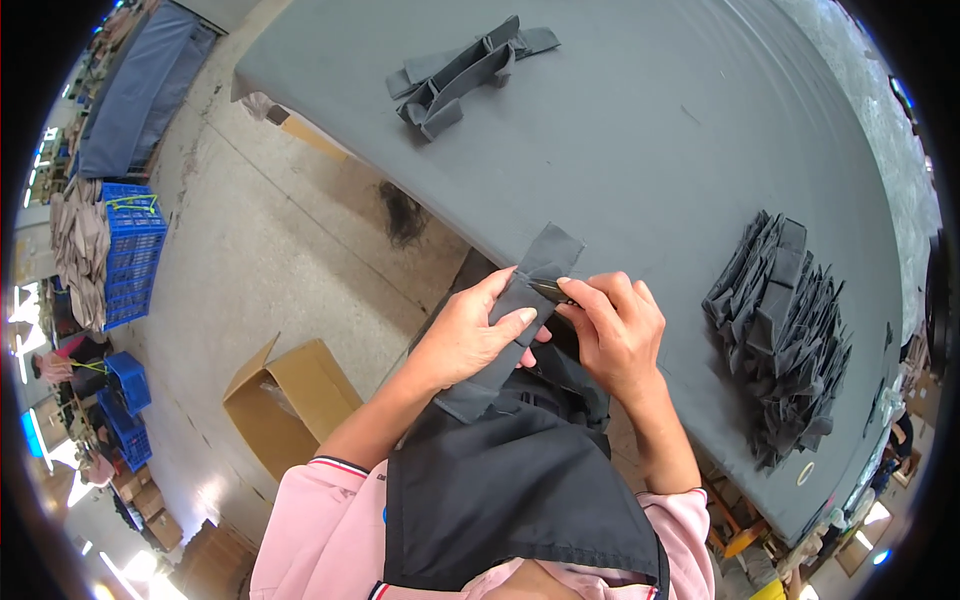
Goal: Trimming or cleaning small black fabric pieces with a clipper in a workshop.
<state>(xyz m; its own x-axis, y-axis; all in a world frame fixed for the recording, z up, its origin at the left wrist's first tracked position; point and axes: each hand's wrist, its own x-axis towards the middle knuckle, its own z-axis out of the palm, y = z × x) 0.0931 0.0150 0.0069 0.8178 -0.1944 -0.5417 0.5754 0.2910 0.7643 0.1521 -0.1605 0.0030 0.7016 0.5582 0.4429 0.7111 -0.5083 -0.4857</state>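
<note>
Head view, w/ clock directions taken from the frame centre. Both hands meet just below centre, over the near edge of a big grey table (640, 130).

Left hand (470, 335) at approx 7 o'clock, close in: fingers curled round a long grey fabric strip (520, 320), thumb lying on top of it, so it's gripping the strip. Right hand (615, 330) at approx 4 o'clock, close in: thumb and forefinger pinched narrow on something small and dark at the strip's fold; can't tell what that bit is. Other fingers bent loosely. The two hands nearly touch at the pinch.

The strip runs diagonally, upper end resting on the table edge at 12 o'clock from the hands, lower end hanging down toward the person's dark apron (510, 500) at 6 o'clock.

Stack of folded grey pieces (780, 340) at 3 o'clock on the table, well apart from the hands. Smaller bundle of grey strips (465, 75) at 12 o'clock, far side of table.

Open cardboard box (285, 405) on the floor at 8 o'clock. Blue crates (130, 255) at 9 o'clock, near the rim.
</note>
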